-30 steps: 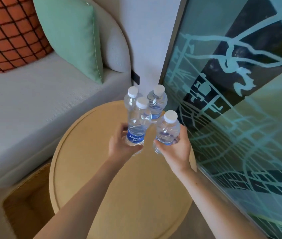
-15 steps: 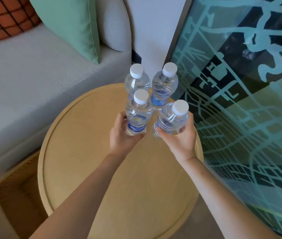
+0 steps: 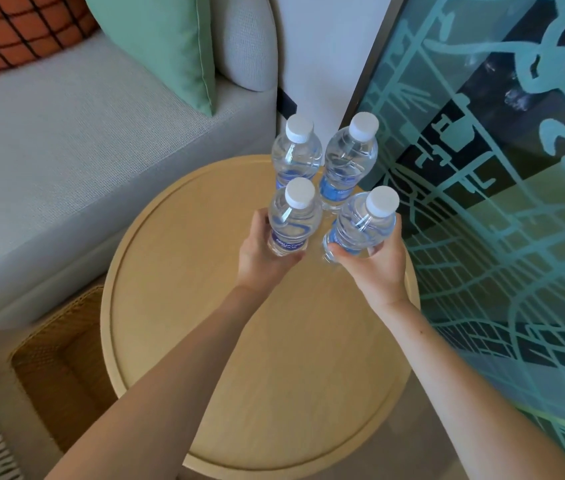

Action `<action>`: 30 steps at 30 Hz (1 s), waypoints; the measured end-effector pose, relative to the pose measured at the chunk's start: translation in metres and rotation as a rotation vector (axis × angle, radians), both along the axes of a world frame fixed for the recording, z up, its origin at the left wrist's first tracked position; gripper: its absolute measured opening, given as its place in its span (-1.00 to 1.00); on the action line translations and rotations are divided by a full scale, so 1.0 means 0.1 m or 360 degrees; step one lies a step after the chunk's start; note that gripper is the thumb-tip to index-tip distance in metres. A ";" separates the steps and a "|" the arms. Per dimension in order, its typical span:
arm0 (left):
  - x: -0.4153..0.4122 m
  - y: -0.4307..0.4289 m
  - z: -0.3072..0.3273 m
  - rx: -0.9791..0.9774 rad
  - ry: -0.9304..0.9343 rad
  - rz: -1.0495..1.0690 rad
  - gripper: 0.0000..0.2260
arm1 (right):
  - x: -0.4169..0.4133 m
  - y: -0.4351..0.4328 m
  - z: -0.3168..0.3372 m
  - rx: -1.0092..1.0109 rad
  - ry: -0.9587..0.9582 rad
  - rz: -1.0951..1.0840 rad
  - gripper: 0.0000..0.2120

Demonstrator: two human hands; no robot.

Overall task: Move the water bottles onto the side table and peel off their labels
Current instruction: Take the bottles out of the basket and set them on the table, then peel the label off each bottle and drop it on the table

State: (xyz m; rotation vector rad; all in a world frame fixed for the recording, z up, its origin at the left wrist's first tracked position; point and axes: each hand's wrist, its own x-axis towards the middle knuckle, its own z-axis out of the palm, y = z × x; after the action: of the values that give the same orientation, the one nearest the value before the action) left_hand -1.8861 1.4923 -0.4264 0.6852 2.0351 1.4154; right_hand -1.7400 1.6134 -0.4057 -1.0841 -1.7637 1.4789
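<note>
Compared with half a second earlier, both hands and their bottles are seen a little farther over the far part of the round side table (image 3: 205,341), with the rear pair of bottles now closer to the front pair. The left hand (image 3: 260,251) is wrapped around the lower body of the front left bottle (image 3: 293,220), whose blue label is partly covered by the fingers. The right hand (image 3: 374,261) is clasped around the front right bottle (image 3: 360,223), which is tilted toward the right. Whether these two bottles are resting on the tabletop or are held just above it cannot be told, since their bases are hidden by the hands. Behind them, the rear left bottle (image 3: 296,157) and the rear right bottle (image 3: 348,161) stand upright near the table's far edge, just beside each other. All four white caps are on and all blue labels are still attached. A grey sofa (image 3: 66,168) with a green cushion (image 3: 167,43) lies to the left, and a patterned glass panel (image 3: 499,202) stands to the right.
</note>
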 end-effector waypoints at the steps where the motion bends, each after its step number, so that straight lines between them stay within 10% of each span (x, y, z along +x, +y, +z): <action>1: 0.00 0.00 0.03 -0.0041 0.0002 0.0001 -0.40 | 0.00 0.00 0.01 -0.0021 -0.0012 0.0004 -0.20; 8: 0.03 -0.22 0.36 -0.0402 0.0115 -0.0101 -0.35 | 0.10 -0.09 0.36 -0.0032 -0.0126 0.0087 -0.26; 13: 0.22 -0.61 0.93 -0.0475 0.0094 0.0068 -0.67 | 0.41 -0.46 0.87 -0.0017 -0.0201 -0.0107 -0.43; 20: 0.65 -1.21 2.19 -0.0519 0.0909 -0.0428 -0.80 | 0.85 -1.05 1.80 0.0652 -0.0463 0.0161 -0.82; 30: 1.30 -2.18 2.76 -0.0484 0.1667 -0.0648 -0.67 | 1.38 -1.83 2.48 0.1363 -0.0793 0.0621 -0.62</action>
State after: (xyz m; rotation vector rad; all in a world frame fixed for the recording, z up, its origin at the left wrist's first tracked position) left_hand -1.7556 1.2745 -0.1504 1.8267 2.5178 0.4767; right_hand -1.6019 1.4309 -0.1576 -0.6845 -2.6966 0.4749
